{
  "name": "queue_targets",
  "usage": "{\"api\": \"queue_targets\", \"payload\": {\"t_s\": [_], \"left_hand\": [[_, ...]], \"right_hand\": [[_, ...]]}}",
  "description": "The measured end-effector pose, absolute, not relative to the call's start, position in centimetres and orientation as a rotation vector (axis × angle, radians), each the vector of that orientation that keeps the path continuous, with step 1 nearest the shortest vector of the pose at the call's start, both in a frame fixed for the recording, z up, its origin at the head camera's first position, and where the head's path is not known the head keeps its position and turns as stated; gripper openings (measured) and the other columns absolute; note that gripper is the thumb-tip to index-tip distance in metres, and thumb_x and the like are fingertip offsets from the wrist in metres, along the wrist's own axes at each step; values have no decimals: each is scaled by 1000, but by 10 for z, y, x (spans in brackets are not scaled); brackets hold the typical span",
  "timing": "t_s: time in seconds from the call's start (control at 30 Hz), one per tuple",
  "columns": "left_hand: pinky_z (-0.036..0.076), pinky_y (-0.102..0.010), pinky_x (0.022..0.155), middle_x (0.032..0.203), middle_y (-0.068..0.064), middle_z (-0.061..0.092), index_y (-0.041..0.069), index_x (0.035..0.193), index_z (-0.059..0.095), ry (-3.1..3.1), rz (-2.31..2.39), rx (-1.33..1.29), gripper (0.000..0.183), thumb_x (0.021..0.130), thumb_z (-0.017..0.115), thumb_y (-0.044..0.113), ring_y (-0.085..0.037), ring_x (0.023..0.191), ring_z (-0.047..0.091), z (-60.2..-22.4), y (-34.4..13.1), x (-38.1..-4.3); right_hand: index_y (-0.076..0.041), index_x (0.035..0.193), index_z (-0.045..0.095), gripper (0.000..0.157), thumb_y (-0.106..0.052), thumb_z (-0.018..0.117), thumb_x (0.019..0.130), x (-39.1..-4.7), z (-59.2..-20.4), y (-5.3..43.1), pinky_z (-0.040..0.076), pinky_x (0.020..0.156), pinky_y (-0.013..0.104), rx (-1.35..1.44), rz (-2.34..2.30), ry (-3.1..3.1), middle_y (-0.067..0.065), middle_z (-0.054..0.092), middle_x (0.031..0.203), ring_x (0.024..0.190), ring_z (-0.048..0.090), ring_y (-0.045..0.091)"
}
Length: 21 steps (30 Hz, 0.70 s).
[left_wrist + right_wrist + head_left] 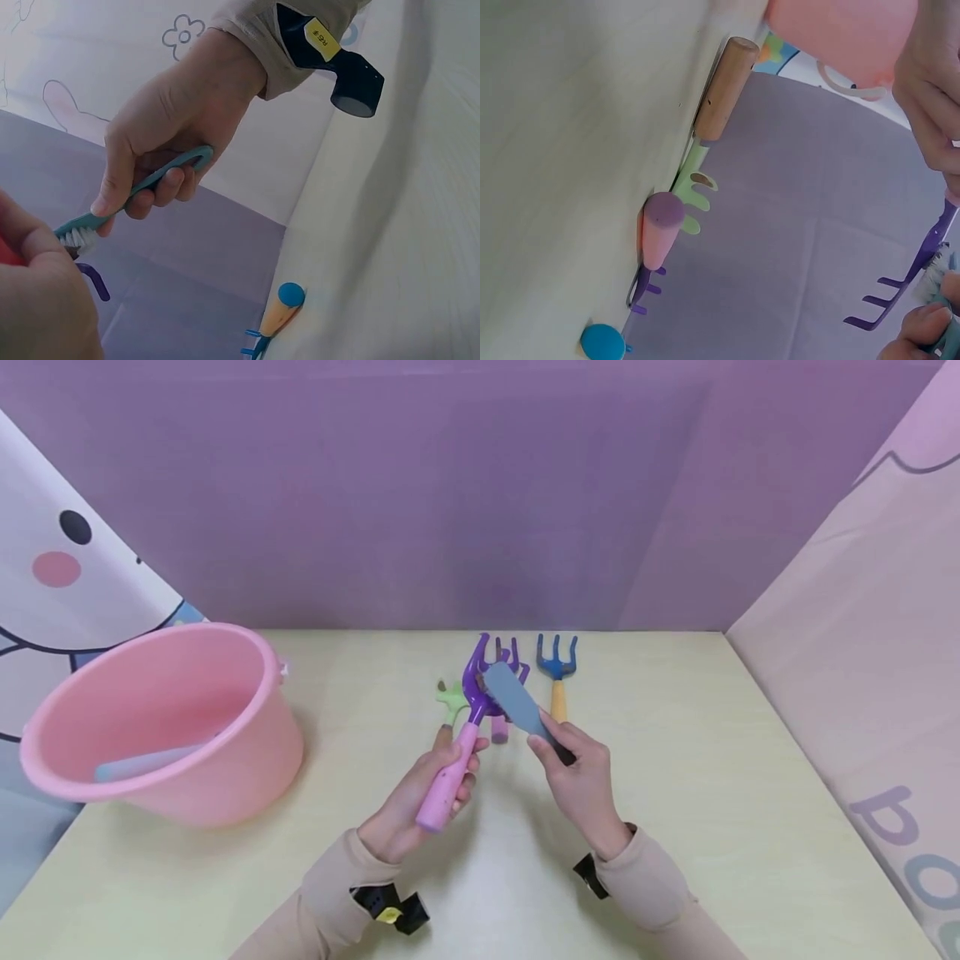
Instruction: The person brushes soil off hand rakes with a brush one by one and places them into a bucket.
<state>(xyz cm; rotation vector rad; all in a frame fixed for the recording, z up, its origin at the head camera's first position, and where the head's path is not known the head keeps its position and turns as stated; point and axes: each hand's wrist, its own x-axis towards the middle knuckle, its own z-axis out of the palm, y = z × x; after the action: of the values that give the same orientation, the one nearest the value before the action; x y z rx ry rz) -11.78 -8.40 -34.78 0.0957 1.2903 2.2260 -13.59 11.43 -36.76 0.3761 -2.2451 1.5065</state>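
Note:
My left hand [408,797] grips the pink handle of a small purple garden rake [450,777], its head pointing up and away. In my right hand [585,781] is a blue-green scrub brush [517,697], pinched by its handle. White bristles [79,238] of the brush touch or nearly touch the rake's head, as the left wrist view shows. Behind the hands lie a green rake [690,180] with a wooden handle, another purple rake with a pink handle [664,217], and a blue rake [557,667] with a yellow-orange handle. Brown dirt marks the green rake.
A large pink bucket [277,752] stands at the left, with a light-blue object [146,762] inside, only partly visible. A purple backdrop [480,502] rises behind the pale table [712,827]. Printed panels [885,635] stand at both sides.

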Motion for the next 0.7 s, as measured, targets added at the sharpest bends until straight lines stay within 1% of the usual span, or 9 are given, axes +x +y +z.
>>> {"api": "queue_targets", "payload": {"t_s": [0.17,0.23,0.3,0.43,0.53,0.63,0.7], "left_hand": [[41,-9,52,83,11,51,12,120,43,1275,2234,116,35,94,43,35,2,61,47,-350,-85,-119],[41,-9,52,82,11,51,12,120,43,1276,2237,121,36,94,43,36,2,61,47,-352,-86,-119],[41,-9,52,82,12,50,11,121,42,1280,2241,126,38,94,43,38,2,61,46,-353,-87,-119],[41,-9,53,82,12,50,12,122,42,1295,2248,123,39,94,43,39,2,62,46,-355,-90,-120],[41,-11,54,83,10,51,11,121,45,1347,2250,114,40,93,45,41,1,62,47,-357,-92,-122],[42,-13,55,84,9,53,10,121,48,1459,2251,118,40,93,47,38,0,63,49,-358,-96,-124],[42,-14,55,84,8,54,7,122,49,1556,2260,128,39,94,47,34,-2,62,49,-358,-99,-125]], "right_hand": [[1,118,59,34,-6,62,85,-137,-363,117,38,50,18,229,1713,-2249,20,64,84,59,45,7],[-1,120,57,35,-7,61,86,-139,-361,121,39,52,18,164,1777,-2241,21,65,93,62,48,7],[-2,122,56,35,-8,60,87,-141,-360,124,39,53,17,126,1809,-2230,21,66,97,64,50,7],[-3,123,56,36,-11,59,88,-143,-360,131,37,52,17,103,1820,-2216,20,66,100,65,50,8],[-4,122,57,35,-12,59,88,-144,-360,134,35,51,17,86,1819,-2214,19,65,99,61,46,7],[-4,122,57,35,-13,59,88,-144,-361,138,34,51,17,61,1823,-2218,18,64,102,61,45,6],[-4,123,57,35,-13,59,88,-144,-362,141,35,52,17,45,1823,-2228,17,64,101,61,44,7]]}}
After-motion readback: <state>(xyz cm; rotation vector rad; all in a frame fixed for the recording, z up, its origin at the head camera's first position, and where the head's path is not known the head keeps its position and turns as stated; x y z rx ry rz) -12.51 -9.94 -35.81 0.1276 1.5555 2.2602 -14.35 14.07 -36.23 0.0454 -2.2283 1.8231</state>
